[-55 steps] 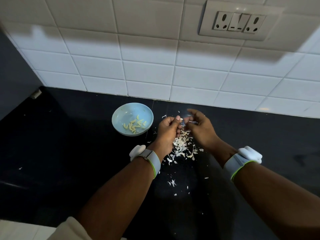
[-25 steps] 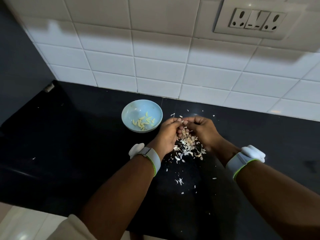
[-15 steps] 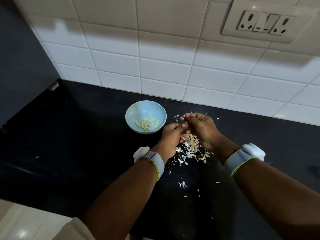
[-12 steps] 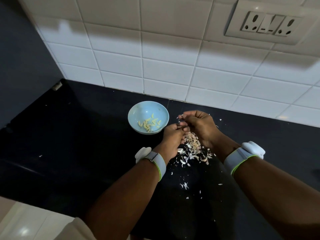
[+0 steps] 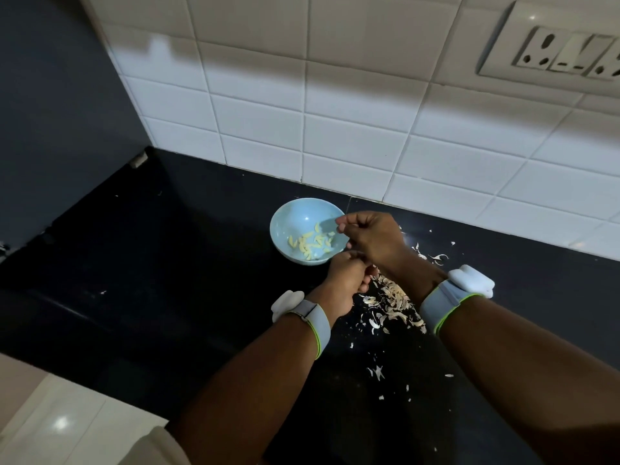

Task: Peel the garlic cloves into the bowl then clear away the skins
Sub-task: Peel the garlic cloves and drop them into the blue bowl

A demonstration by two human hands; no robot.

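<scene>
Garlic cloves, pale yellow & peeled, sit in the light-blue round bowl. My right hand hovers curled at its rim; left hand curled too, can't tell what either pinches. Papery white skins uncleared on black counter.

One bowl, two hands, two wristbands

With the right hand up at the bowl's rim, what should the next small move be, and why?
Probably open the right hand and drop whatever it holds into the bowl. Its curled fingers sit over the near rim, above the peeled cloves; the clove itself isn't visible. The left hand waits curled beside the skins, which lie uncleared on the counter.
</scene>
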